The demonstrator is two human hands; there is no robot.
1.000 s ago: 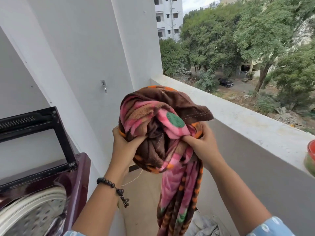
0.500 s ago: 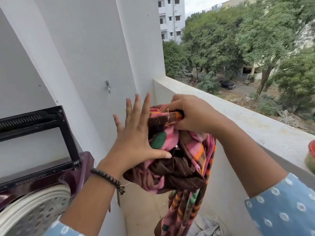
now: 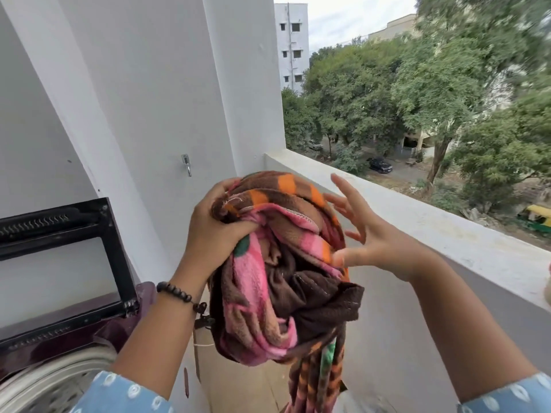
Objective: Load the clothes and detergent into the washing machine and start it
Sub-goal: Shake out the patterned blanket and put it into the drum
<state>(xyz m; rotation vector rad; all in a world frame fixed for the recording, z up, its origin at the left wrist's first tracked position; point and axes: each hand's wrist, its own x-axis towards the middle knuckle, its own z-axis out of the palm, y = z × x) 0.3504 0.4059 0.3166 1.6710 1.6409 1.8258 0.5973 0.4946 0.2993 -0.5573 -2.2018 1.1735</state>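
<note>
left hand (image 3: pixel 213 231) clenches the bunched blanket (image 3: pixel 277 272) in the air beside the washing machine (image 3: pixel 68 332); right hand (image 3: pixel 372 242) has fingers spread, thumb touching it; the lid is up and the visible part of the drum (image 3: pixel 56 383) holds nothing

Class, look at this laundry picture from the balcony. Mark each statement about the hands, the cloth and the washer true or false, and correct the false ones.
1. The left hand grips the bundled pink, brown and orange blanket. True.
2. The right hand is clenched in a fist. False: its fingers are spread open beside the bundle.
3. The maroon top-loading washing machine has its lid raised. True.
4. The blanket lies inside the drum. False: it is held in the air, to the right of the machine.
5. A beaded bracelet sits on the left wrist. True.
</note>
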